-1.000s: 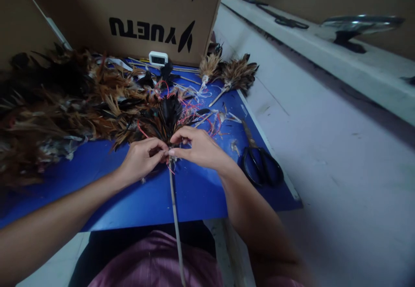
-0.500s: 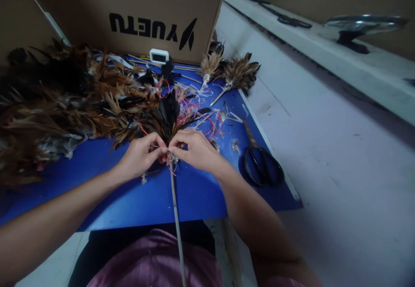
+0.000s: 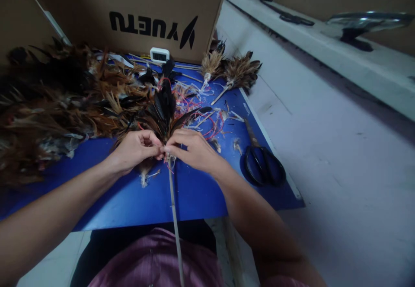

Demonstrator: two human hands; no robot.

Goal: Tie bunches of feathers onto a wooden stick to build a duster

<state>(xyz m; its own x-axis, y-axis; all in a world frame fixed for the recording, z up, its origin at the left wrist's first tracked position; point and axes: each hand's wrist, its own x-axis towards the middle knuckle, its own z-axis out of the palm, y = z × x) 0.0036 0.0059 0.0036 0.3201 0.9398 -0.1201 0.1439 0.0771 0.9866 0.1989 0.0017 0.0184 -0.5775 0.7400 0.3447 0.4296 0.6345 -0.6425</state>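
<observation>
Dark feathers fan out from the top of a thin stick, which runs down over the table edge toward my lap. Where feathers and stick meet, the fingertips of my left hand and my right hand come together, each in a pinch. What lies between the fingertips is too small to make out. Pink string and pale fibres show just below them, around the stick. A small feather tuft lies under my left hand.
A large feather pile covers the left of the blue table. Black-handled scissors lie at the right. Behind are feather bundles, tangled string, a small white display and a cardboard box.
Both hands have shifted slightly left with the feathers and the stick's top. More of the small tuft under my left hand now shows.
</observation>
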